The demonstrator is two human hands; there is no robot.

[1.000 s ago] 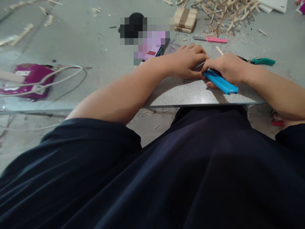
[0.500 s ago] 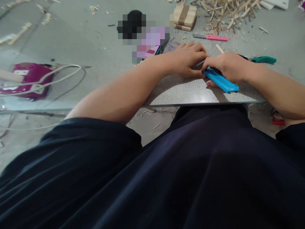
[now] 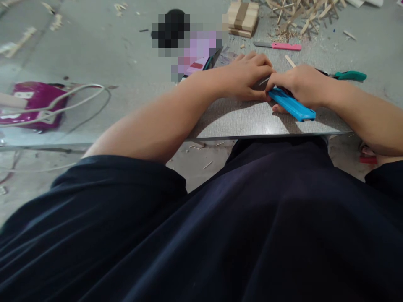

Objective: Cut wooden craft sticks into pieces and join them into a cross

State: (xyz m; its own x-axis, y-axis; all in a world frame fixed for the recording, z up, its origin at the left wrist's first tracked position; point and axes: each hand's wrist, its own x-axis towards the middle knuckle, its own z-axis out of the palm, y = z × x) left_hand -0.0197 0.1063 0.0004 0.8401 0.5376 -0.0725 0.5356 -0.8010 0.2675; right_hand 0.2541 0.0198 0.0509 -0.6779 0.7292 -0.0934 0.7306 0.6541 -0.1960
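Observation:
A blue utility knife [image 3: 292, 105] lies slanted in my right hand [image 3: 304, 86], whose fingers are wrapped round it. Its butt end points toward the table's front edge, and its front end is beside my left thumb; the blade is hidden. My left hand [image 3: 245, 77] rests on the table with fingertips bent down. A thin pale strip [image 3: 265, 81] shows between its thumb and forefinger, too small to name. The two hands meet at their fingertips. A flat wooden stick [image 3: 290, 61] lies just beyond my right hand.
Beyond the hands lie a pink-handled knife [image 3: 286, 46], a bundle of wooden sticks [image 3: 242, 19] and a loose stick pile [image 3: 302, 14]. Green-handled pliers [image 3: 351, 76] lie to the right. A purple packet [image 3: 39, 107] and white cable [image 3: 85, 93] are at left. The table edge [image 3: 239, 137] is close to me.
The view has shifted slightly, so the tabletop things sit a little higher and, mostly, further left. Both hands and the utility knife stay in nearly the same place.

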